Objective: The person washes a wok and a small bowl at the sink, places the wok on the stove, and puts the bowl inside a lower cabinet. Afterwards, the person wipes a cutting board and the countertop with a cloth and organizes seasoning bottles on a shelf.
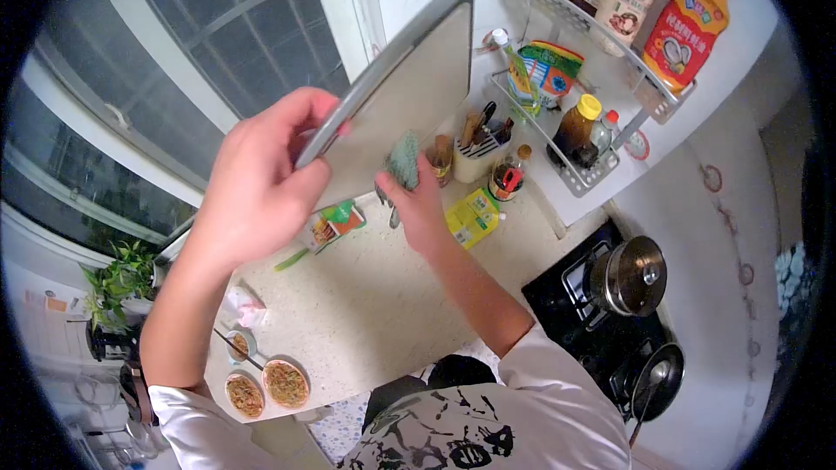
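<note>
Raised at the upper middle is a cutting board (401, 78) with a grey rim, tilted over the counter. My left hand (266, 178) grips its lower left edge between thumb and fingers. Below the board's right side, my right hand (414, 204) is closed on a green cloth (404, 159). Something dark and shiny shows beneath that hand, too unclear to name. Close to the cloth stand a jar of wooden utensils (440, 161) and a white knife holder (479, 155).
Bowls of food (286, 383) sit at the counter's near left. A yellow packet (473, 218) and a bottle (509, 176) lie right of my right hand. A wire rack (601, 39) holds bottles. On the right, a stove (570, 283) bears a lidded pot (629, 275) and a pan (659, 383).
</note>
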`<state>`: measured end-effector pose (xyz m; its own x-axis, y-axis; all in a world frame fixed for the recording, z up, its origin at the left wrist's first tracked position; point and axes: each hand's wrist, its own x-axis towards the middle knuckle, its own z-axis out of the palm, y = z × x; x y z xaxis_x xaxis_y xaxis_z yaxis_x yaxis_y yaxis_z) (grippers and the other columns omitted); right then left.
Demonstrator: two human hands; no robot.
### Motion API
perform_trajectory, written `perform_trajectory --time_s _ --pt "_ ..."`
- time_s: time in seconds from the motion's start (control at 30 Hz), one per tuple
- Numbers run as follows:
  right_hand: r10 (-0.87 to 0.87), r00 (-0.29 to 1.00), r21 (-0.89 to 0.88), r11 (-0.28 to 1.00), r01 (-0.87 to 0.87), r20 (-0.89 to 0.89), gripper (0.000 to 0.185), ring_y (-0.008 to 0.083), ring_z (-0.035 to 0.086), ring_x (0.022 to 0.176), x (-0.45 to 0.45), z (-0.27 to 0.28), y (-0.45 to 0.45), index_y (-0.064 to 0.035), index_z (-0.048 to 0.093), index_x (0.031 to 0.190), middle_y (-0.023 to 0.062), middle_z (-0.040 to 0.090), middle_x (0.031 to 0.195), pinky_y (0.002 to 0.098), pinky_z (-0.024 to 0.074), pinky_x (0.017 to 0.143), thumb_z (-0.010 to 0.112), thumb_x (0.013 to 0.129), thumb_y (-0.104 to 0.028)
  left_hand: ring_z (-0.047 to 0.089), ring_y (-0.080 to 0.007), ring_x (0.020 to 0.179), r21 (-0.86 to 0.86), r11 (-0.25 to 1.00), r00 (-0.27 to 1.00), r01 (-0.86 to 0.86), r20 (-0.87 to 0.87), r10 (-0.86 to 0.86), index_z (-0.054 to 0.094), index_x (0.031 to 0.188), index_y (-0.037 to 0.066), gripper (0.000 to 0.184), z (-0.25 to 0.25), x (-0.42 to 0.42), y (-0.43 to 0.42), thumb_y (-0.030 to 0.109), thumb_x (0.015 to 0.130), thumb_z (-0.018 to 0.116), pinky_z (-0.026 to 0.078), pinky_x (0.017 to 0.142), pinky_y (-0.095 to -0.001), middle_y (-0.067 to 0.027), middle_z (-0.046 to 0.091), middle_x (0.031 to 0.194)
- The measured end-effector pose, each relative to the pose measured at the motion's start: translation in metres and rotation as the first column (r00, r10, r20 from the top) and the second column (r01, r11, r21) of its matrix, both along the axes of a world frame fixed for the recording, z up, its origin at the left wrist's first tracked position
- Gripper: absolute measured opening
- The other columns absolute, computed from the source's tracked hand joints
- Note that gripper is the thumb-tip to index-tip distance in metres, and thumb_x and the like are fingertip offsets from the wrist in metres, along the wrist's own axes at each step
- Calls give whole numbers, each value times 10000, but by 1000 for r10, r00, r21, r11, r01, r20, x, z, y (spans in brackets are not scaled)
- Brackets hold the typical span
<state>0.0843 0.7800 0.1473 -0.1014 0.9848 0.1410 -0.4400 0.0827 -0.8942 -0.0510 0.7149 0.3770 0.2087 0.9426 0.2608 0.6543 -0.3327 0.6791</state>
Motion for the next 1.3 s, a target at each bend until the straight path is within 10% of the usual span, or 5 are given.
perform_trajectory --time_s 0.4,1.3 --pt "-101 991 -46 994 97 -85 621 189 599 1092 14 6 69 -16 444 1346 102 609 1235 321 482 944 782 845 -163 462 -126 542 75 994 979 81 -193 -65 582 1012 37 293 2 42 72 -16 728 532 368 509 -285 -62 505 647" --pt "-143 989 -197 971 132 -38 666 197 510 1202 -18 -108 52 -37 399 1427 75 525 1336 325 419 1029 748 861 -78 464 -80 742 -128 984 977 -123 -191 97 574 1042 1 302 12 2 79 -76 759 501 397 628 -246 -34 559 801"
